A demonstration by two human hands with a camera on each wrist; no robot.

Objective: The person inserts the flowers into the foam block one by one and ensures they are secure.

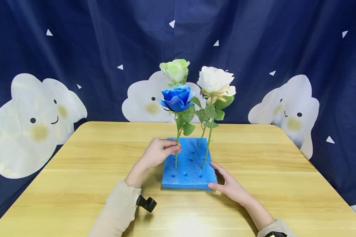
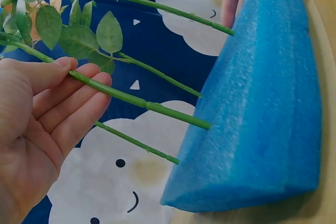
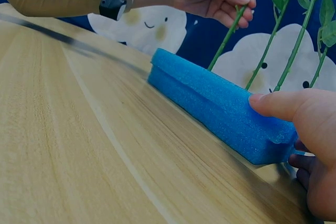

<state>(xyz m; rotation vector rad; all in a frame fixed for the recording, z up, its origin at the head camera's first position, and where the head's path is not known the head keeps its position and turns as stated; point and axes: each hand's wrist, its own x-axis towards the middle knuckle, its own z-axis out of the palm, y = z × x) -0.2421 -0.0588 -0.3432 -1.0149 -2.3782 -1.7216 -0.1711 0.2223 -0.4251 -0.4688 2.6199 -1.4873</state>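
A blue rose (image 1: 178, 98) stands upright, the lower end of its green stem (image 2: 173, 115) in the blue foam block (image 1: 184, 182). My left hand (image 1: 161, 149) pinches that stem between thumb and fingers, above the foam. At the block's near right corner, my right hand (image 1: 229, 186) grips the foam, thumb on the front edge (image 3: 262, 109) and fingers along the right side. A white rose (image 1: 215, 80) rises from the right part of the block. Behind the blue bloom shows a pale green rose (image 1: 175, 69); its stem is mostly hidden in the head view.
Several small holes dot the foam's top. Another leafy stem (image 1: 202, 135) stands behind the white rose's stem. The block lies on a wooden table (image 1: 106, 158), before a dark blue curtain (image 1: 92, 39) with clouds. Black straps with devices (image 1: 146, 203) sit on the wrists.
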